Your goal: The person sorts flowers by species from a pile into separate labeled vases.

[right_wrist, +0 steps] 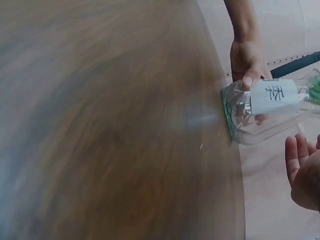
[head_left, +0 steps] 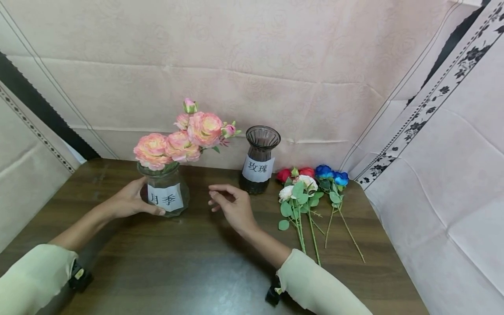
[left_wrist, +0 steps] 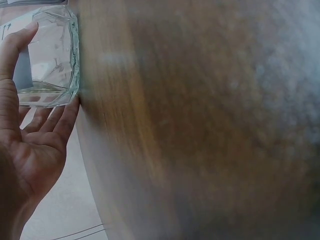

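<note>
A clear glass vase point(head_left: 182, 186) with a white paper label stands upright on the left of the table, holding pink and yellow artificial roses point(head_left: 204, 129). My left hand point(head_left: 130, 199) grips its lower part, thumb on the label side and fingers round the back; the left wrist view shows the glass base point(left_wrist: 52, 55) between them. To the right of this vase, apart from it, my right hand point(head_left: 236, 210) hovers above the table with loosely bent fingers and holds nothing. In the right wrist view, that hand point(right_wrist: 307, 172) is near the labelled vase point(right_wrist: 275, 97).
A dark glass vase point(head_left: 260, 151) with a white label stands behind my right hand. Right of it lie red flowers point(head_left: 283, 175), white flowers point(head_left: 307, 183) and blue flowers point(head_left: 324, 171), stems toward me. A pale cloth point(head_left: 252, 57) hangs behind the wooden table point(head_left: 189, 262).
</note>
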`<state>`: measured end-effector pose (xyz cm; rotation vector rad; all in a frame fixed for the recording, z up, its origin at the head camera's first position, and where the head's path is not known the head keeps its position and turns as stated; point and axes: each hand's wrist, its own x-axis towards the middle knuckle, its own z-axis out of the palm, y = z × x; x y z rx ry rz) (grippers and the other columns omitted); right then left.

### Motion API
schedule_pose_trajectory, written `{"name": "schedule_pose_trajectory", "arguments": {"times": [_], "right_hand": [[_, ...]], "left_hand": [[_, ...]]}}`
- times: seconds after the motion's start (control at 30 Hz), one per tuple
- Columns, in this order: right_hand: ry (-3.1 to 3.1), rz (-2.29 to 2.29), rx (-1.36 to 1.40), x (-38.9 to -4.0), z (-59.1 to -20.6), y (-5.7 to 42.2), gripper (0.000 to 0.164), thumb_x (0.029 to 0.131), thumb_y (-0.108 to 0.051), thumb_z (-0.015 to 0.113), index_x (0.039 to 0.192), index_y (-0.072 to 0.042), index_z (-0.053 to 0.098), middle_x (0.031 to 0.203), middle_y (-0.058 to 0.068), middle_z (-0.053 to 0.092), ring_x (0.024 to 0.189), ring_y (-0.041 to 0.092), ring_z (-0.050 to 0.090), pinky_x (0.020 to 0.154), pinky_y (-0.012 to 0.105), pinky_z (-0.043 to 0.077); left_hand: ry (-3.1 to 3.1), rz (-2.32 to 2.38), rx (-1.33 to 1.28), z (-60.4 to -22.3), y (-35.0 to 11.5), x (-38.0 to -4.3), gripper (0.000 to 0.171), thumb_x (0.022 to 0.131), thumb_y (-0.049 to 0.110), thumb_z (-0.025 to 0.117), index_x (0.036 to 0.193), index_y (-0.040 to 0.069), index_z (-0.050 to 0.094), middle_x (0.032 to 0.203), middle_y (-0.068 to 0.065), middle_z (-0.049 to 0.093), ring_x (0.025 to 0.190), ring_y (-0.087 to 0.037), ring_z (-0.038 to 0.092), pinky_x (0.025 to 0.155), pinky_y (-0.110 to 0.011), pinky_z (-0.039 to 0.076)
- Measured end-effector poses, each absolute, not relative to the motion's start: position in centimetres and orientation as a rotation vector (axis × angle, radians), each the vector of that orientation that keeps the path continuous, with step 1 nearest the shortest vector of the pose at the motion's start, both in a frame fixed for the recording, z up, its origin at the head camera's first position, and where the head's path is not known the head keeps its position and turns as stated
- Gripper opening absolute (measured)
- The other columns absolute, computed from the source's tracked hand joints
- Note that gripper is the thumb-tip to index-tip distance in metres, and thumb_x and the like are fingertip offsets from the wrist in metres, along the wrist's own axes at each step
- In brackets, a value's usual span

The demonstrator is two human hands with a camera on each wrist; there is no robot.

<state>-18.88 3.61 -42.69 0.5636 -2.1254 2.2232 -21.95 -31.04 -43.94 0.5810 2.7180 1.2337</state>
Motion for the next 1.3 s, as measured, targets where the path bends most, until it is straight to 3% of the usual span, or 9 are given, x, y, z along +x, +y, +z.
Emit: {"name": "schedule_pose_trajectory", "arguments": {"times": [0.23,0.47,0.53,0.77,0.93,1.13,1.3], "right_hand": [[-2.172,2.258,0.487,-18.5,-43.0,5.7,0.03,0.108,-0.003,0.071,0.137,-0.001,0.076,0.124,0.038,0.076,0.09,0.016,0.081,0.079,0.036,0.071],[-2.177,2.319,0.405,-17.9,-43.2,7.6,0.033,0.108,0.002,0.068,0.141,0.001,0.073,0.125,0.041,0.073,0.091,0.015,0.081,0.08,0.037,0.071],[-2.173,2.332,0.382,-17.7,-43.2,8.2,0.033,0.108,0.003,0.067,0.141,0.002,0.073,0.125,0.041,0.073,0.091,0.016,0.081,0.081,0.038,0.071],[-2.143,2.365,0.268,-17.6,-43.3,10.3,0.031,0.107,0.004,0.067,0.137,0.005,0.074,0.121,0.039,0.075,0.09,0.018,0.083,0.08,0.041,0.072],[-2.154,2.387,0.196,-17.8,-43.1,11.8,0.03,0.109,0.003,0.066,0.138,0.007,0.072,0.117,0.031,0.079,0.089,0.019,0.084,0.08,0.041,0.072],[-2.171,2.384,0.146,-18.0,-42.7,13.6,0.033,0.11,0.001,0.066,0.141,0.012,0.068,0.108,0.017,0.084,0.089,0.019,0.084,0.081,0.042,0.072],[-2.191,2.367,0.089,-18.1,-42.5,15.3,0.033,0.112,0.0,0.064,0.142,0.012,0.067,0.104,0.008,0.085,0.09,0.019,0.085,0.083,0.042,0.072]], "left_hand": [[2.718,1.227,0.573,-44.1,-31.2,-21.7,0.099,0.084,0.022,0.101,0.162,-0.001,0.045,0.143,-0.019,0.074,0.132,-0.033,0.068,0.103,-0.021,0.051],[2.715,1.222,0.56,-44.3,-31.1,-21.5,0.103,0.084,0.023,0.101,0.165,-0.002,0.042,0.146,-0.021,0.072,0.138,-0.042,0.066,0.115,-0.056,0.05],[2.708,1.225,0.559,-44.4,-31.0,-21.5,0.103,0.084,0.023,0.101,0.165,-0.002,0.043,0.146,-0.02,0.072,0.138,-0.041,0.066,0.115,-0.058,0.05],[2.699,1.236,0.556,-44.5,-31.0,-21.5,0.101,0.084,0.023,0.102,0.163,-0.001,0.045,0.146,-0.02,0.072,0.137,-0.039,0.066,0.113,-0.052,0.05],[2.702,1.243,0.566,-44.4,-31.1,-21.7,0.101,0.084,0.021,0.102,0.163,-0.001,0.045,0.144,-0.019,0.073,0.133,-0.036,0.068,0.109,-0.038,0.054],[2.706,1.253,0.58,-44.1,-31.2,-21.9,0.102,0.084,0.02,0.102,0.165,0.0,0.043,0.145,-0.02,0.073,0.135,-0.038,0.067,0.113,-0.05,0.051],[2.682,1.279,0.584,-43.8,-31.1,-22.0,0.098,0.085,0.019,0.102,0.163,0.002,0.046,0.142,-0.017,0.074,0.126,-0.018,0.069,0.104,-0.025,0.055]]}}
